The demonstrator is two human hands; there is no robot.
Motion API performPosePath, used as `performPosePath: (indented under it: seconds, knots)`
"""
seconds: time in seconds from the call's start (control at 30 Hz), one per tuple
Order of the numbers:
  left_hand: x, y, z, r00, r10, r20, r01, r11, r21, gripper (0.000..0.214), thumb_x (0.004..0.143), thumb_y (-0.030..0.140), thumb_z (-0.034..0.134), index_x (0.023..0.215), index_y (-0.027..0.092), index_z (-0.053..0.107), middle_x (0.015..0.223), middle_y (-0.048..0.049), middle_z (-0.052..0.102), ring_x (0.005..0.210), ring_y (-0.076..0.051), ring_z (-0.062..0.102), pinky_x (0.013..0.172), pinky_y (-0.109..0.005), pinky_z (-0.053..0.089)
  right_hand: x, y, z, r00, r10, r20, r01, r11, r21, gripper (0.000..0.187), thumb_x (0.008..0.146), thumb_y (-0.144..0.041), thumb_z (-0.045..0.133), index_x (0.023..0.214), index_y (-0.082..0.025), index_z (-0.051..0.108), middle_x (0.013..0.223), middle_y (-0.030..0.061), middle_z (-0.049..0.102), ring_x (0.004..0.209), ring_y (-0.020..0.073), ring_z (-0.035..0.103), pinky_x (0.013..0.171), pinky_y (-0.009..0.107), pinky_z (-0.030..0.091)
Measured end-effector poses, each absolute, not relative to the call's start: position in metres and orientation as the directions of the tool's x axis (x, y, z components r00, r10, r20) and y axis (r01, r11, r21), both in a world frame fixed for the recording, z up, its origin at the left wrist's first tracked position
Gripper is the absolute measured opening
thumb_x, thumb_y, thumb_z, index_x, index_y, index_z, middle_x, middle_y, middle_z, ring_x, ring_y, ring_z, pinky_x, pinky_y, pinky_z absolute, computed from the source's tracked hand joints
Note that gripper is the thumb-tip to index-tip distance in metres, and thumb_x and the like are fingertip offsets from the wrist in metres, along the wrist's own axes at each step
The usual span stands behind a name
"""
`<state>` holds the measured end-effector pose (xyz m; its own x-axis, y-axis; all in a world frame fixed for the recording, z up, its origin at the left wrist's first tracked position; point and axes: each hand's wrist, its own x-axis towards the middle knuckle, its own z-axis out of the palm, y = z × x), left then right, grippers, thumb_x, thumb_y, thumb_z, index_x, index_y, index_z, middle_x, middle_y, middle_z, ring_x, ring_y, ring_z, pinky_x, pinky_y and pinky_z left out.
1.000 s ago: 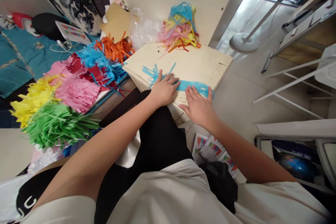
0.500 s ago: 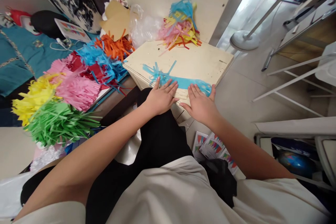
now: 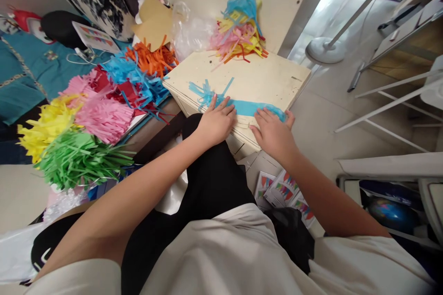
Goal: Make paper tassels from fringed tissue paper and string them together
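Your left hand [image 3: 218, 122] and right hand [image 3: 275, 132] are resting outstretched fingers (gripping nothing) on the blue strip [image 3: 246, 108]; it's running lengthwise along the bench's [image 3: 263, 76] near edge, neither hand nearer.

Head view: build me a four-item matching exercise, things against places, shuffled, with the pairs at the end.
Things
1. Blue paper strip
2. Green fringe bundle
3. Orange fringe bundle
4. Round stand base

Places
A. Next to the tan card
B. Partly under the left hand and right hand
C. On the floor, upper right
D. Just below the yellow fringe bundle

Pairs: 1-B; 2-D; 3-A; 4-C
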<state>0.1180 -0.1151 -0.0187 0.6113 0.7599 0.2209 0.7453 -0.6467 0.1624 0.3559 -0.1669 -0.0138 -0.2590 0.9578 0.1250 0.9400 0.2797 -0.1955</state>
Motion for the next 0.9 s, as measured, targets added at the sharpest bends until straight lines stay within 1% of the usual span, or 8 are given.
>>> performPosePath:
  seconds: [0.1,0.17,0.23,0.33,0.47,0.63,0.77,0.9]
  knots:
    - [0.116,-0.112,-0.015,0.639,0.737,0.221,0.72,-0.674,0.164,0.036,0.116,0.023,0.053,0.131,0.015,0.084,0.145,-0.0219,0.082,0.173,-0.044,0.054,0.148,-0.085,0.02,0.358,-0.161,-0.003,-0.266,0.954,0.136,0.937,0.289,-0.194,0.046,0.119,-0.027,0.043,0.137,-0.021,0.085,0.153,0.0207,0.08,0.149,0.0435,0.063,0.128,0.071,0.027]
    - [0.112,-0.116,-0.013,0.668,0.713,0.214,0.694,-0.7,0.17,0.032,0.115,0.029,0.056,0.127,0.016,0.083,0.145,-0.022,0.08,0.17,-0.044,0.057,0.149,-0.085,0.019,0.357,-0.162,0.001,-0.283,0.949,0.139,0.94,0.303,-0.158,0.043,0.119,-0.028,0.046,0.131,-0.022,0.087,0.146,0.0204,0.081,0.142,0.0428,0.062,0.12,0.066,0.032]
    - [0.107,-0.123,-0.012,0.695,0.689,0.206,0.667,-0.725,0.171,0.031,0.114,0.03,0.06,0.132,0.018,0.081,0.147,-0.0214,0.078,0.168,-0.043,0.058,0.15,-0.084,0.019,0.356,-0.168,0.0,-0.301,0.942,0.15,0.94,0.319,-0.118,0.043,0.119,-0.033,0.048,0.133,-0.021,0.087,0.145,0.0219,0.078,0.14,0.0434,0.059,0.114,0.062,0.034]
    - [0.101,-0.133,-0.013,0.718,0.666,0.203,0.648,-0.746,0.155,0.039,0.109,0.018,0.059,0.142,0.019,0.079,0.145,-0.0195,0.077,0.168,-0.041,0.058,0.152,-0.08,0.019,0.352,-0.18,-0.008,-0.303,0.937,0.176,0.942,0.322,-0.093,0.045,0.119,-0.04,0.051,0.138,-0.02,0.086,0.144,0.0242,0.074,0.138,0.0458,0.054,0.109,0.06,0.036]
    - [0.101,-0.135,-0.015,0.699,0.683,0.21,0.672,-0.728,0.133,0.047,0.105,0.004,0.049,0.137,0.02,0.08,0.143,-0.0177,0.079,0.167,-0.037,0.06,0.152,-0.077,0.022,0.348,-0.191,-0.017,-0.276,0.934,0.229,0.949,0.303,-0.091,0.047,0.117,-0.049,0.055,0.135,-0.02,0.087,0.152,0.0263,0.069,0.137,0.0495,0.051,0.108,0.061,0.038]
    - [0.103,-0.133,-0.013,0.673,0.707,0.215,0.699,-0.704,0.126,0.039,0.111,0.007,0.047,0.123,0.02,0.081,0.135,-0.0153,0.083,0.158,-0.035,0.067,0.15,-0.078,0.029,0.344,-0.196,-0.019,-0.31,0.927,0.211,0.936,0.336,-0.102,0.05,0.119,-0.052,0.053,0.132,-0.016,0.086,0.157,0.0262,0.071,0.139,0.0495,0.053,0.107,0.059,0.039]
    - [0.103,-0.132,-0.013,0.661,0.717,0.22,0.704,-0.695,0.148,0.033,0.114,0.012,0.048,0.114,0.021,0.08,0.129,-0.0141,0.085,0.156,-0.035,0.069,0.149,-0.077,0.031,0.342,-0.197,-0.018,-0.307,0.927,0.215,0.924,0.344,-0.165,0.044,0.119,-0.045,0.051,0.131,-0.02,0.085,0.144,0.0229,0.079,0.132,0.0461,0.056,0.107,0.058,0.038]
    - [0.104,-0.127,-0.015,0.621,0.75,0.228,0.727,-0.66,0.191,0.032,0.116,0.014,0.046,0.113,0.02,0.077,0.125,-0.0153,0.085,0.156,-0.035,0.068,0.148,-0.075,0.033,0.341,-0.192,-0.016,-0.274,0.935,0.226,0.919,0.323,-0.224,0.044,0.119,-0.045,0.051,0.136,-0.023,0.085,0.128,0.0197,0.082,0.126,0.043,0.057,0.104,0.056,0.035]
